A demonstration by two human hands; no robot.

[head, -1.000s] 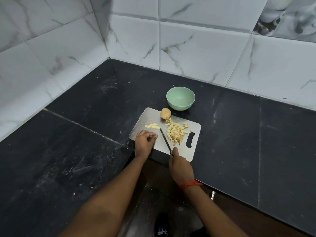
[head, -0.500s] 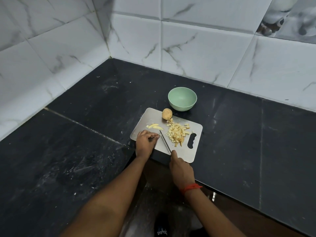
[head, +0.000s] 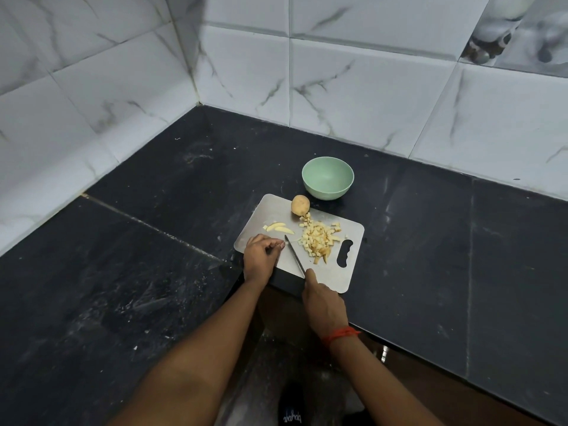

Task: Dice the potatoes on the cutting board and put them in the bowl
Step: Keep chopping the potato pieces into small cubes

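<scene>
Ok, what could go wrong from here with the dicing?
1. The left hand has curled fingertips right beside the knife blade held by the right hand; a slip could nick them.
2. The cutting board lies at the near edge of the counter, so pressing down might shift it.
3. The diced pile reaches the board's handle slot; pieces may scatter.

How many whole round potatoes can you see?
1: the round tan whole potato sits at the far edge of the grey metal cutting board. The left hand may hide a piece.

One bowl (head: 327, 192), one cutting board (head: 276, 210), one knife (head: 294, 255), one whole potato (head: 300, 205), one heap of dice (head: 318, 241), perhaps three slices (head: 278, 227).
</scene>
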